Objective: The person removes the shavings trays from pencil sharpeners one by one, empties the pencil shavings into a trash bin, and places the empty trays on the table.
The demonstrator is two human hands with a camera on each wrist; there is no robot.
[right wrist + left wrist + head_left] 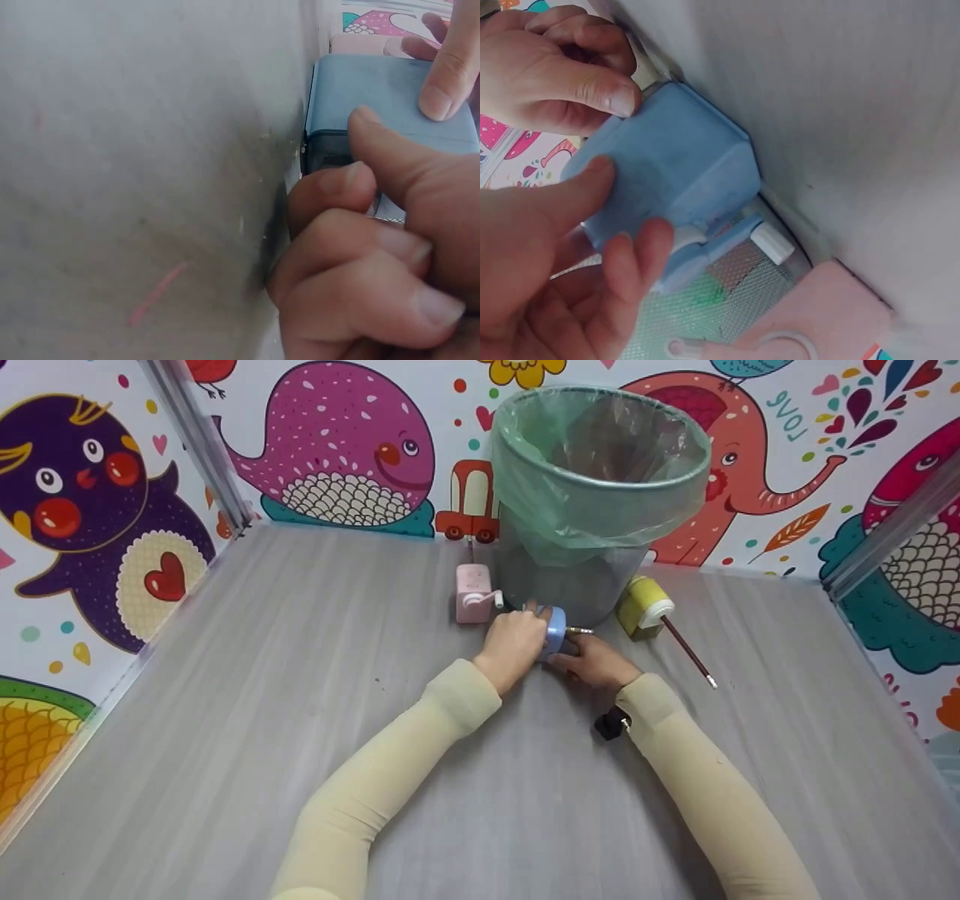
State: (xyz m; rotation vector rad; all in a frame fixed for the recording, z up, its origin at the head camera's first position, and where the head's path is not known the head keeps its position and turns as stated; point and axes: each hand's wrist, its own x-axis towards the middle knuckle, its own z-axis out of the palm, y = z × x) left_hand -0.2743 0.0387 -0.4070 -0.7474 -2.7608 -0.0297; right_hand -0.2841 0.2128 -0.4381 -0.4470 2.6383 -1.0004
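Observation:
A blue hand-crank pencil sharpener [554, 630] stands on the table close to the bin. My left hand [514, 643] grips it, the thumb pressing one face in the left wrist view; its white-knobbed crank [771, 241] juts out past those fingers. On the opposite side my right hand [601, 661] holds the sharpener's end, thumb against the blue body and fingers curled beside a dark see-through part [330, 144]. A short gold-and-dark piece [579, 631] sticks out above the right hand; its kind is unclear. The right fingertips are partly hidden in the head view.
A pink crank sharpener [473, 592] stands just left of the hands. To the right is a yellow sharpener [643, 604] with a dark red pencil [688, 651] sticking out. Behind stands a mesh bin [577, 581] with a green liner [592, 521]. Cartoon-printed walls [352, 450] enclose the table.

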